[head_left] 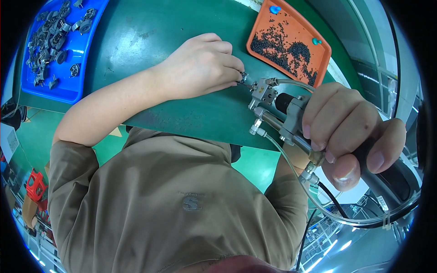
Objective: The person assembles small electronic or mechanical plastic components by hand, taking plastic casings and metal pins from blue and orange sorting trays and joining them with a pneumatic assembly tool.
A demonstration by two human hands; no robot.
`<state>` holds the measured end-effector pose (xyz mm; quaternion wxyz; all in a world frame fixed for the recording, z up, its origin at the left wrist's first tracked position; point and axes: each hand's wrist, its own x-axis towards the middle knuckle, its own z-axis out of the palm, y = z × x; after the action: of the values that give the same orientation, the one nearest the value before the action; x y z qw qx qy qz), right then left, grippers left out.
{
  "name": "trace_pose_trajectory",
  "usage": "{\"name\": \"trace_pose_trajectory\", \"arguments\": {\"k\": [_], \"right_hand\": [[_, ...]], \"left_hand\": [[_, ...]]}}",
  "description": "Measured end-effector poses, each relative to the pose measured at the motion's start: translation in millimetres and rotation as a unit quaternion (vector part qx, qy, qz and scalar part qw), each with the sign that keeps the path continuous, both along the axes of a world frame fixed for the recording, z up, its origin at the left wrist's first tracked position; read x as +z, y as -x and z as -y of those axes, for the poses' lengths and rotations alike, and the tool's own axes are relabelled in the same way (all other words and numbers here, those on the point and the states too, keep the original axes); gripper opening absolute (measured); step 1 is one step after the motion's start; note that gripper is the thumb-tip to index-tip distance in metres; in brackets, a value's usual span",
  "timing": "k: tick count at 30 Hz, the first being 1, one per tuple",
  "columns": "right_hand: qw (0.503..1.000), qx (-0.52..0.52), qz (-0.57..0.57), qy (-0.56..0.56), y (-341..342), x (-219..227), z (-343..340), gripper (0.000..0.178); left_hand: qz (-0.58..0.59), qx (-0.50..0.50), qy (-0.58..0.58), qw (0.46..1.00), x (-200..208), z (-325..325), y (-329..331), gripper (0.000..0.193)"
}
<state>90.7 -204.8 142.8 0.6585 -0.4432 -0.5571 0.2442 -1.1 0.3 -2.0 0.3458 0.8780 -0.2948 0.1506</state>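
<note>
My left hand (205, 66) rests over the green workbench with its fingers closed around a small dark part (244, 78), mostly hidden by the fingertips. My right hand (350, 129) grips a hand-held tool (291, 113) with a metal valve block, a black handle and hoses attached. The tool's thin tip points left and meets or nearly meets the small part; I cannot tell if they touch. What exactly the part is stays too small to make out.
On the left, a blue tray (77, 86) holds many small dark parts with metal pins. An orange tray (291, 22) at the far right holds tiny black pieces and two blue-green knobs. The green workbench (136, 41) spans between them. A clear hose (291, 161) loops beneath the tool.
</note>
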Motion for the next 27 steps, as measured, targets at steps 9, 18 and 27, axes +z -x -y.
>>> {"name": "trace_pose_trajectory", "arguments": {"k": [9,18,27], "right_hand": [[0.999,-0.029,0.011,-0.010,14.7,7.4,-9.4,0.031],[0.987,-0.147,-0.054,-0.045,43.6,7.6,-6.6,0.037],[0.970,-0.165,0.001,-0.176,29.1,37.7,27.7,0.031]], "left_hand": [[0.023,0.001,-0.023,0.999,13.8,-4.1,2.2,0.010],[0.026,0.008,-0.037,0.999,9.7,3.4,9.7,0.014],[0.047,0.205,-0.155,0.965,87.9,-93.5,34.3,0.007]]}}
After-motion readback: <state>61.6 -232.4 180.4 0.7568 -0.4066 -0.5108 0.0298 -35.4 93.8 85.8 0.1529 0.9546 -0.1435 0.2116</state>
